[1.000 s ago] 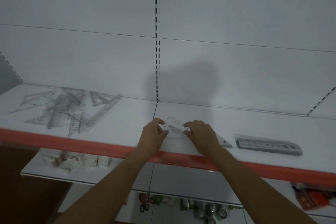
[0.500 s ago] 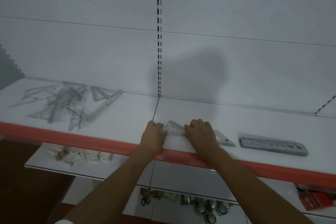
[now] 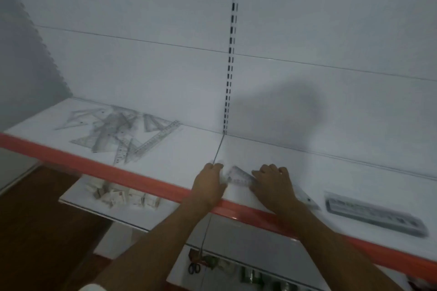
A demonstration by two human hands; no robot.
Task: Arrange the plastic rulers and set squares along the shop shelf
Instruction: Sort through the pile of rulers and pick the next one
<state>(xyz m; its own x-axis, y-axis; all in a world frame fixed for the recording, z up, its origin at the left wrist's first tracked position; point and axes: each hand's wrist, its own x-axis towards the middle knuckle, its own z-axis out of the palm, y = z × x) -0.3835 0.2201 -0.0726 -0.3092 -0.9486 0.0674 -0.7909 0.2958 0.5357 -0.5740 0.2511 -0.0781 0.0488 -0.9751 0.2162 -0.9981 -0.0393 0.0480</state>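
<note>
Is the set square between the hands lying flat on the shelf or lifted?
Cannot tell for sure. The set square looks low against the shelf, with the left hand and right hand at its ends, but blur hides any gap.

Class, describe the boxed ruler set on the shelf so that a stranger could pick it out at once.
Start at the white shop shelf with the orange front edge. Go right, past both hands, to the long grey flat ruler pack lying alone near that edge. Unlike the loose heap of clear plastic rulers and set squares far left, it is opaque and packaged.
</note>
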